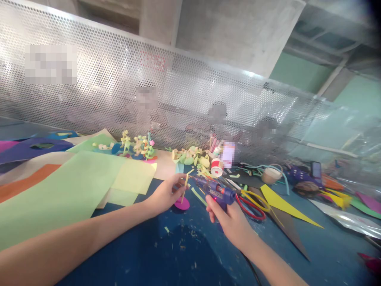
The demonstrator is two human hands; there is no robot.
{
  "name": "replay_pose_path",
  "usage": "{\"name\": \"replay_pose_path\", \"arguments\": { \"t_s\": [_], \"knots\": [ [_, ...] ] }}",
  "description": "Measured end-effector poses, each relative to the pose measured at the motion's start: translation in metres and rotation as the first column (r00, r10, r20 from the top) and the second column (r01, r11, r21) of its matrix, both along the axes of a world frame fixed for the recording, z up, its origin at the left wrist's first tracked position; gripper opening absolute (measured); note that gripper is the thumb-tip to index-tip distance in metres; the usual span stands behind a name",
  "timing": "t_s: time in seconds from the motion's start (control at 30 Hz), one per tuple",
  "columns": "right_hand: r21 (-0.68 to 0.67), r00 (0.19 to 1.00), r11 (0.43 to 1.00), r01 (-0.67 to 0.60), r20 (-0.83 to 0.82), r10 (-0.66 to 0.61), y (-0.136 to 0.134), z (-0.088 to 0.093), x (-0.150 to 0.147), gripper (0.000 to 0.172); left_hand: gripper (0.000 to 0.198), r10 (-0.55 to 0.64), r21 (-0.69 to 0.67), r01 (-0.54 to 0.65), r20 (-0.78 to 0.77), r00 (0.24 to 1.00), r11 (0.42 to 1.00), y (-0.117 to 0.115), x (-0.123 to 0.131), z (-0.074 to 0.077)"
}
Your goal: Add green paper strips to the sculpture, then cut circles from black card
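The thin pale-yellow strip [186, 186] stands near the centre of the work area, slightly tilted, above a magenta disc [182, 204] at its lower end. Whether strip and disc are joined cannot be told. The left hand [166, 193] pinches the strip between thumb and fingers. The right hand [230, 218] is wrapped around the grip of a blue glue gun [216, 190], fingers closed on the handle; a small red light shows on its side. The nozzle points left, just beside the upper part of the strip; contact cannot be confirmed.

The work surface is a dark blue tabletop [143, 258], strewn with small paper scraps. To the left, large light-green sheets [65, 182] overlap an orange sheet [29, 182]. Beyond the hands are small paper figures [139, 145], a pile of pale-yellow pieces [192, 155] and a red-and-white roll [216, 168]. To the right are yellow and red loop handles [253, 199], a pointed yellow sheet [287, 204] and a paper cup [271, 175].

A perforated metal partition [89, 75] runs along the far side of the table. Several people [145, 109] are visible, blurred, through it. Behind rise grey concrete-like surfaces [232, 35] and, at right, a pale-green wall [300, 71].
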State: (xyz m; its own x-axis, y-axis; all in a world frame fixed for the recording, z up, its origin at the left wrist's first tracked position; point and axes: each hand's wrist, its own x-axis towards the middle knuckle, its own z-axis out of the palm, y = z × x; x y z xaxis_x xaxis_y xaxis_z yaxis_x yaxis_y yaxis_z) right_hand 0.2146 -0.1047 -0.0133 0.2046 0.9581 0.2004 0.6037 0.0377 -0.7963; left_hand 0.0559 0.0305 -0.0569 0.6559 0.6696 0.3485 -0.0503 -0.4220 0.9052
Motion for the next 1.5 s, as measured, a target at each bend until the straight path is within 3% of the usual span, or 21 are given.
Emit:
{"name": "replay_pose_path", "arguments": {
  "t_s": [0.13,0.47,1.5],
  "knots": [
    [-0.034,0.997,0.999,-0.008,-0.083,0.005,0.0021,-0.002,-0.0025,0.041,0.033,0.015,-0.011,-0.016,-0.011,1.0,1.0,-0.0004,0.0003,0.0001],
    [-0.037,0.995,0.999,0.001,-0.097,-0.004,0.0003,-0.0053,-0.0015,0.04,0.031,0.008,-0.014,-0.008,0.001,1.0,1.0,0.0002,0.0003,-0.0005],
    [-0.057,1.0,0.998,-0.008,-0.026,0.006,-0.001,-0.006,-0.0022,0.039,0.033,0.053,0.004,-0.053,-0.007,0.999,0.999,0.0029,0.0016,-0.003]
  ]
}}
